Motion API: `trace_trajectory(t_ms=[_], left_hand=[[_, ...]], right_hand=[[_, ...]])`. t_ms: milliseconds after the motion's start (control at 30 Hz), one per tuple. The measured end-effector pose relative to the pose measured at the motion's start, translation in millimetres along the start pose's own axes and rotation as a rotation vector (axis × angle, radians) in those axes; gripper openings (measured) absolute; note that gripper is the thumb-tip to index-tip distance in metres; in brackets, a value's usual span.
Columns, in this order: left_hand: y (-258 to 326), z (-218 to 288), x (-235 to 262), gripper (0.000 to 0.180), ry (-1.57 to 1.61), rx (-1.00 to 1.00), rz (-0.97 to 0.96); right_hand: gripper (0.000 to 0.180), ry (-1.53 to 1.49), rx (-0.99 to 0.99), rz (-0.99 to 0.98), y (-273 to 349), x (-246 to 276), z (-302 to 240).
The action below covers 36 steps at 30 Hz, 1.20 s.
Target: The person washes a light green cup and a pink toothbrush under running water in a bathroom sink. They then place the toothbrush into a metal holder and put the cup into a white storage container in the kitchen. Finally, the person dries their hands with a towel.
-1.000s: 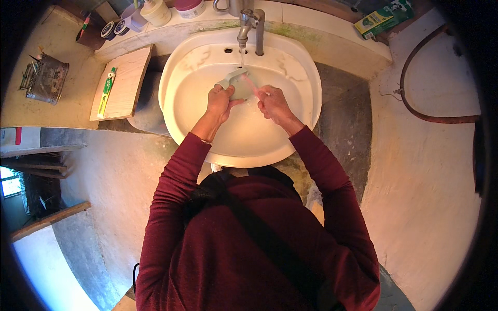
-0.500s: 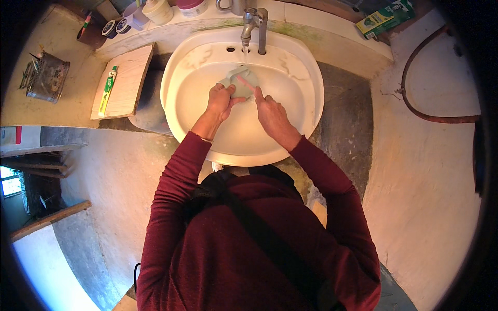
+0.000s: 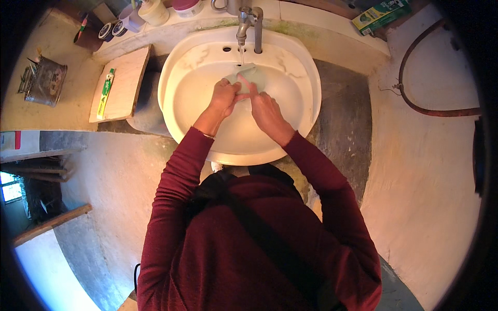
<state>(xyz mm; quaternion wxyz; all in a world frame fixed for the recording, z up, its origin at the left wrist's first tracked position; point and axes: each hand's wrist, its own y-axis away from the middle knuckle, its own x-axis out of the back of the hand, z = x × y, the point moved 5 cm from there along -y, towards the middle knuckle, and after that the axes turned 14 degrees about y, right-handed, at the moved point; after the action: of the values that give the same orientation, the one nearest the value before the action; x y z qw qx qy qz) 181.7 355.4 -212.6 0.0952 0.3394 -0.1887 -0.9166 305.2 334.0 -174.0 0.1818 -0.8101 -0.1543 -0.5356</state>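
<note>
Over the white washbasin, my left hand is closed on the edge of a pale green, thin, flat-looking thing; its exact kind I cannot make out. My right hand grips a slim pink stick-like thing, whose tip lies against the pale green surface. The fingers of both hands nearly meet there and hide part of it. From the metal tap a thin stream of water runs down just behind the pale green thing.
Left of the basin, a wooden board carries a green and yellow tube. A metal holder stands farther left. Several tubs, including a white jar, line the back ledge; a green and yellow box lies back right. A brown hose curves at the right.
My right hand has moved slightly left, closer to my left hand. The pink thing now stands steeper across the pale green one. The whole view has shifted a little.
</note>
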Motion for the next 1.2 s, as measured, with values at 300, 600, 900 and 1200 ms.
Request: trace_trajectory(t_ms=[300,600,900,1200], left_hand=[[5.3,3.7,-4.9,0.006,-0.011,-0.007,0.023],[0.7,11.5,-2.0,0.012,-0.056,-0.053,0.0],[-1.9,26.2,5.2,0.015,-0.305,-0.038,0.031],[-19.3,31.2,15.8,0.021,-0.584,-0.169,0.106]], right_hand=[[0.045,-0.057,0.003,-0.062,3.2,-0.3,-0.4],[0.053,0.417,0.049,0.121,-8.2,4.9,28.4],[0.053,0.706,0.237,0.246,-3.6,15.4,22.7],[0.049,0.735,0.251,0.107,-4.3,26.5,7.0]])
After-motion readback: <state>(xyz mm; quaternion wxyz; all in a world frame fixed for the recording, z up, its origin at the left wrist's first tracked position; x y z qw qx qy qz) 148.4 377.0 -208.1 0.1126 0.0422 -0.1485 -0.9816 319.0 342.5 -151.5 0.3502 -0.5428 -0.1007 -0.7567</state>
